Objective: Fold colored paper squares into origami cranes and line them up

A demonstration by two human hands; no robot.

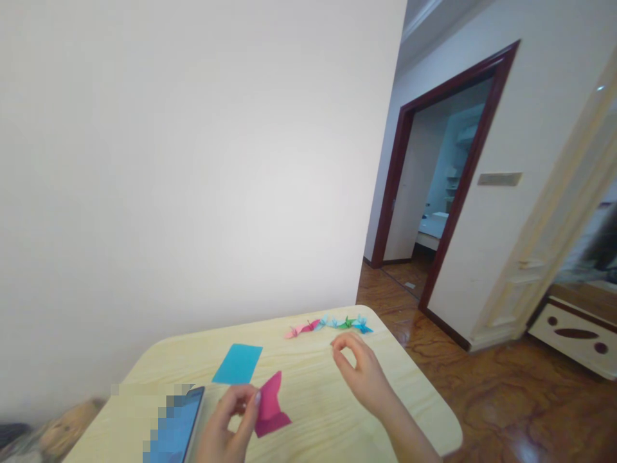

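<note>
My left hand (230, 421) pinches a folded magenta paper piece (270, 405) just above the light wooden table (414, 392), near its front. My right hand (359, 370) hovers to the right of it with fingers curled loosely and nothing visible in them. A flat blue paper sheet (238, 363) lies on the table behind the magenta piece. A row of several small folded paper cranes (330, 323), pink, magenta, blue and green, sits along the far edge, just beyond my right hand.
A phone (176, 427) with a blue screen lies at the table's front left. A white wall stands directly behind the table. To the right are polished brown floor and a dark-framed open doorway (434, 193).
</note>
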